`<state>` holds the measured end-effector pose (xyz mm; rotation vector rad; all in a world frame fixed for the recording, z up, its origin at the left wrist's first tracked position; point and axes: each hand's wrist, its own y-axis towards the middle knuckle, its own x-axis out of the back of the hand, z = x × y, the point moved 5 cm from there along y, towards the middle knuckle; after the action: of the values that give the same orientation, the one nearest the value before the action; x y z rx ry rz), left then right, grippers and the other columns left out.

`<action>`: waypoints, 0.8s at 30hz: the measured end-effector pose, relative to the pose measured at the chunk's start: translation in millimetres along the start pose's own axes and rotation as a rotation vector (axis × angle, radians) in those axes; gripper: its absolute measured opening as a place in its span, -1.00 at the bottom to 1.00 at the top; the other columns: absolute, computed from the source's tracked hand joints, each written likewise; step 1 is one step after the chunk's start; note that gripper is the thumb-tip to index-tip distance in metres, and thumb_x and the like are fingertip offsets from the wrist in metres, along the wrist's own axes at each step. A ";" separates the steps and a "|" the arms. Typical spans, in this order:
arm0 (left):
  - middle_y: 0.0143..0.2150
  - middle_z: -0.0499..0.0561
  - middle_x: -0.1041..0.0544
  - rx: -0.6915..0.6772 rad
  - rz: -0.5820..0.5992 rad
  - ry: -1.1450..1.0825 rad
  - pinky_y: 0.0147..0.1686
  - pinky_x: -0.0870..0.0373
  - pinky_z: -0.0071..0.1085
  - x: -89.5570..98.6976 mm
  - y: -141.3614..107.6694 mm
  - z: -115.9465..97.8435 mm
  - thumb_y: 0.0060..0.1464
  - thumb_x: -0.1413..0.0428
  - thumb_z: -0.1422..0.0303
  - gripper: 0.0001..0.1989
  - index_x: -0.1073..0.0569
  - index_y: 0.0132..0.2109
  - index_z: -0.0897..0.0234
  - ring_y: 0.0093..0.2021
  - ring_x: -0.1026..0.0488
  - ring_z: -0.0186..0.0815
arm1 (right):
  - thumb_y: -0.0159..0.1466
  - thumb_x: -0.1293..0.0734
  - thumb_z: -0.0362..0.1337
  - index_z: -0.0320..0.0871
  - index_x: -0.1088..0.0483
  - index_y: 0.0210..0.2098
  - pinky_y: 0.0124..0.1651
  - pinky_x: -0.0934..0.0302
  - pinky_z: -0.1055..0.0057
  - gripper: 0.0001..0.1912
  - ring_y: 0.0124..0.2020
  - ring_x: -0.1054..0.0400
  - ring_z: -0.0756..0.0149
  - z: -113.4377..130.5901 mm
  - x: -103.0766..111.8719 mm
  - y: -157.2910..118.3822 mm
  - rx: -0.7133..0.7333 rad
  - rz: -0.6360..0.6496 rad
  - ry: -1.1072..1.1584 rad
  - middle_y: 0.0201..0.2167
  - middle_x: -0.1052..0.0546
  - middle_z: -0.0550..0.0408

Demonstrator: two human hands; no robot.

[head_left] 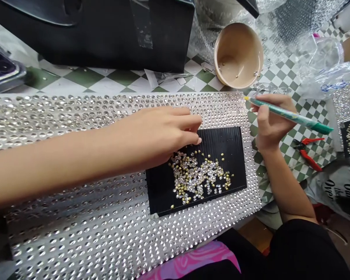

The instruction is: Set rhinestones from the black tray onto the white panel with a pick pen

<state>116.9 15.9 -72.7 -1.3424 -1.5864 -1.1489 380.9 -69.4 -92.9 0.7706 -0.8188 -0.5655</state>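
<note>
My left hand (175,128) reaches in from the left with bent fingers at the far edge of a black ribbed tray (221,142), the thumb over the tray side of that edge. Loose clear rhinestones with gold backs (198,177) lie heaped on the tray. In my right hand (275,118) is a green pen-shaped picker (294,116), its yellow tip close to the far right corner of a rhinestone sheet (128,233). Rows of clear stones cover this sheet, and the tray rests on it. Part of the tray is hidden beneath my left hand.
A beige cup (238,54) holding a few stones stands beyond the sheet. Behind is a large black box (111,35), with a phone (4,68) at left. Red-handled pliers (307,151) lie on the checkered tablecloth (286,74). Plastic wrap (317,74) lies farther right.
</note>
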 end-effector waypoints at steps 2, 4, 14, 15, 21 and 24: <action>-0.06 0.05 -0.61 0.016 -0.025 0.037 -0.11 -0.35 -0.30 2.4 1.0 -4.9 0.28 0.12 0.76 -0.46 -0.66 0.03 0.24 -0.09 -0.48 -0.23 | 0.47 -0.39 -0.15 0.08 -0.61 -0.02 -0.50 -0.42 0.31 -0.84 -0.46 -0.53 0.31 22.5 -0.2 2.1 0.002 0.044 0.058 -0.28 -0.63 0.13; -0.07 0.05 -0.61 0.023 -0.032 0.070 -0.12 -0.35 -0.28 2.7 2.3 -7.7 0.30 0.10 0.74 -0.49 -0.67 -0.03 0.23 -0.11 -0.48 -0.22 | 0.47 -0.35 -0.25 0.08 -0.59 0.01 -0.58 -0.32 0.33 -0.80 -0.49 -0.51 0.31 52.5 -4.2 2.6 -0.003 0.186 0.138 -0.34 -0.63 0.14; -0.17 0.01 -0.59 -0.012 -0.030 0.004 -0.21 -0.30 -0.30 -14.3 9.7 9.9 0.31 0.02 0.60 -0.61 -0.68 -0.13 0.15 -0.15 -0.47 -0.27 | 0.38 -0.35 -0.47 -0.09 -0.50 0.02 -0.17 -0.56 0.40 -0.73 -0.30 -0.54 0.42 119.8 -29.1 -6.5 0.034 0.689 0.235 -0.29 -0.67 0.18; -0.17 0.01 -0.59 -0.014 -0.034 0.001 -0.21 -0.30 -0.29 -14.5 9.5 10.3 0.31 0.02 0.60 -0.61 -0.68 -0.12 0.15 -0.16 -0.46 -0.27 | 0.39 -0.36 -0.46 -0.11 -0.50 0.03 -0.15 -0.56 0.40 -0.74 -0.28 -0.55 0.42 118.8 -30.1 -8.6 0.030 0.690 0.239 -0.28 -0.67 0.16; -0.20 0.01 -0.56 -0.052 -0.095 0.002 -0.26 -0.24 -0.29 -13.4 7.4 9.6 0.33 0.03 0.58 -0.62 -0.67 -0.16 0.16 -0.22 -0.42 -0.27 | 0.40 -0.36 -0.48 -0.18 -0.52 0.01 -0.12 -0.53 0.40 -0.78 -0.26 -0.54 0.40 117.6 -31.6 -15.9 0.032 0.667 0.260 -0.28 -0.67 0.08; -0.18 0.02 -0.58 -0.076 -0.117 0.005 -0.26 -0.26 -0.29 -11.5 6.7 6.3 0.31 0.04 0.60 -0.60 -0.68 -0.14 0.17 -0.23 -0.42 -0.27 | 0.40 -0.36 -0.50 -0.18 -0.52 0.02 -0.11 -0.53 0.40 -0.76 -0.26 -0.56 0.41 118.6 -30.7 -13.9 0.031 0.665 0.271 -0.27 -0.67 0.09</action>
<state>125.6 18.6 -84.3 -1.3085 -1.6507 -1.2934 265.4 -101.3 -63.9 0.5404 -0.7746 0.1437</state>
